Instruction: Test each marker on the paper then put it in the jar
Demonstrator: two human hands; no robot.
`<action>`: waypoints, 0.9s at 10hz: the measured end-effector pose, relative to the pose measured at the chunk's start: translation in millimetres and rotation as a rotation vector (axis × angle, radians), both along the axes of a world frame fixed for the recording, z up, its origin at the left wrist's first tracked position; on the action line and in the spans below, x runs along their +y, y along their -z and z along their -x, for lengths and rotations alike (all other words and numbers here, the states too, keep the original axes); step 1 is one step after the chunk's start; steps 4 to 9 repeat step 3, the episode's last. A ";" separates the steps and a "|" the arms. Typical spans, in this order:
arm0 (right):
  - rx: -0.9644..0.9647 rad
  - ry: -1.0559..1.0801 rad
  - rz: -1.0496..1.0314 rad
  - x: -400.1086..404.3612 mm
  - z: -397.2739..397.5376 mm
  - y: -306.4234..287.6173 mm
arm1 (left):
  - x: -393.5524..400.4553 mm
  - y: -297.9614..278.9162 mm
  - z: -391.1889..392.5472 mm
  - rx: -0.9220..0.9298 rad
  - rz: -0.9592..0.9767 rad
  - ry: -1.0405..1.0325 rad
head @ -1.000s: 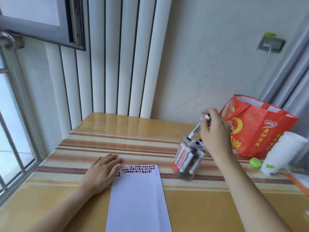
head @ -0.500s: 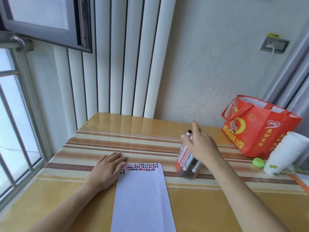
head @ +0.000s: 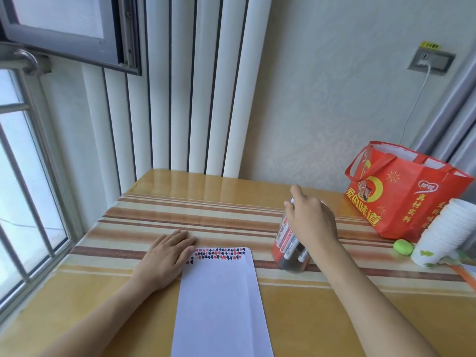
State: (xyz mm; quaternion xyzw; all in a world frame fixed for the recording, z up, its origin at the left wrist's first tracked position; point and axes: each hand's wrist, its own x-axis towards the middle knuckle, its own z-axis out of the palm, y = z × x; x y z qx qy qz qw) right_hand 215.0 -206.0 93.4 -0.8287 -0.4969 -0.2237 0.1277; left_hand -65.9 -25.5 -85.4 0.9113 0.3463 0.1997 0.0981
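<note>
A white sheet of paper (head: 221, 300) lies on the table in front of me, with a row of red and black test marks along its top edge. My left hand (head: 164, 256) rests flat on the paper's top left corner. To the right of the paper stands a clear jar (head: 288, 253) with several markers in it. My right hand (head: 311, 222) covers the jar's mouth from above. Its fingertips pinch the top end of a marker (head: 291, 201) that stands almost wholly inside the jar.
A red paper bag (head: 407, 199) stands at the back right. In front of it are a stack of white cups (head: 443, 230) and a small green object (head: 403, 247). A barred window (head: 23, 202) runs along the table's left edge.
My right hand has come down from above the jar onto its mouth, lowering the marker into it. My left hand has stayed on the paper.
</note>
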 end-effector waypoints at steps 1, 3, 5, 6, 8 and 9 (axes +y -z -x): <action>0.000 0.100 0.026 6.8 8.6 -4.7 | -2.7 -3.7 0.9 -0.006 -0.010 -0.005; 0.010 0.230 -0.024 -0.3 19.7 -17.8 | -10.9 -25.5 5.1 -0.251 -0.139 -0.062; 0.010 0.230 -0.024 -0.3 19.7 -17.8 | -10.9 -25.5 5.1 -0.251 -0.139 -0.062; 0.010 0.230 -0.024 -0.3 19.7 -17.8 | -10.9 -25.5 5.1 -0.251 -0.139 -0.062; 0.010 0.230 -0.024 -0.3 19.7 -17.8 | -10.9 -25.5 5.1 -0.251 -0.139 -0.062; 0.010 0.230 -0.024 -0.3 19.7 -17.8 | -10.9 -25.5 5.1 -0.251 -0.139 -0.062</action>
